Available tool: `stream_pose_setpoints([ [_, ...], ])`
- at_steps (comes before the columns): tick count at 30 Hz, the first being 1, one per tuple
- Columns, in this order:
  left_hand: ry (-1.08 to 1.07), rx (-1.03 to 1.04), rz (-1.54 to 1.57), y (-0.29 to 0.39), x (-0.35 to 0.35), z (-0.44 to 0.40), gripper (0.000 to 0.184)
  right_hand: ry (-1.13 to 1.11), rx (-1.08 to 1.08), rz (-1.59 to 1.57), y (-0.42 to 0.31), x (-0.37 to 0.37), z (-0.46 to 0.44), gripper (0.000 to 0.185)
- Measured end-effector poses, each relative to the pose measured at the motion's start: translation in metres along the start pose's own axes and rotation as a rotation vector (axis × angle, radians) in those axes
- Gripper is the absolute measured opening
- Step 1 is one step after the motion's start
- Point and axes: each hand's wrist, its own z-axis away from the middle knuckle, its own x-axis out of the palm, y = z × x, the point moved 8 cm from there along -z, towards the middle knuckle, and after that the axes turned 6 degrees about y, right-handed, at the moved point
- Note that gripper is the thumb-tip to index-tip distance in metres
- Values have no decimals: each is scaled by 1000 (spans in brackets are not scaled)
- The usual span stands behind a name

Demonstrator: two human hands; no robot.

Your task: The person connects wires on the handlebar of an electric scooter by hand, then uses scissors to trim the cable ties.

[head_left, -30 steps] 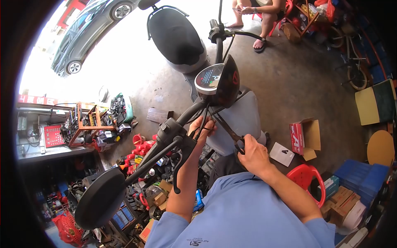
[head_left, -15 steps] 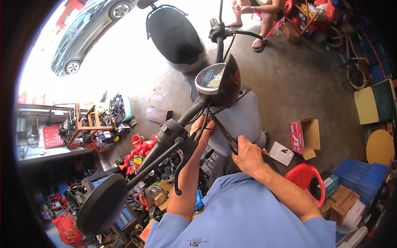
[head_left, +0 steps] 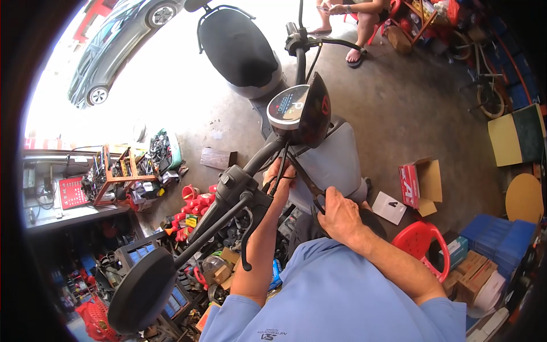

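Note:
A scooter's handlebar (head_left: 265,154) runs across the middle of the view, with a round lit display (head_left: 289,106) at its centre. Below the display, my left hand (head_left: 278,172) reaches in behind the black cables (head_left: 280,171). Its fingers are bent and partly covered, and what they pinch is hidden. My right hand (head_left: 343,218) is closed round the black handles of a long metal hand tool (head_left: 307,181), pliers or scissors. The tool slants up and left, its tip close to my left fingers under the display. The scooter's pale front panel (head_left: 336,157) lies just beyond.
A brake lever (head_left: 250,236) and round mirror (head_left: 141,290) stick out at left. Engine parts and red items (head_left: 194,208) clutter the floor there. At right are an open carton (head_left: 421,185), a white box (head_left: 388,207) and a red chair (head_left: 421,245). A seated person (head_left: 364,23) is at the back.
The view has shifted very slightly. My right hand and the tool have moved a little left and down; my left hand stays under the display.

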Motion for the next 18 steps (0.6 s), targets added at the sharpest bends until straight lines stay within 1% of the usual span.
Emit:
stream_pose_setpoints([
  [6,23,-48,-45,-2,1,-2,18,-14,-14,12,0,-1,-2,39],
  [9,14,-2,-1,-5,1,-3,14,-14,-25,23,0,-3,-2,39],
  [12,59,-45,10,-8,2,-5,14,-21,-23,41,-2,-6,-2,39],
  [15,36,-22,-57,-7,3,-7,14,-34,-24,52,0,-6,-3,39],
  [18,26,-16,-48,-2,5,-6,14,-42,-28,74,1,-6,-4,40],
])
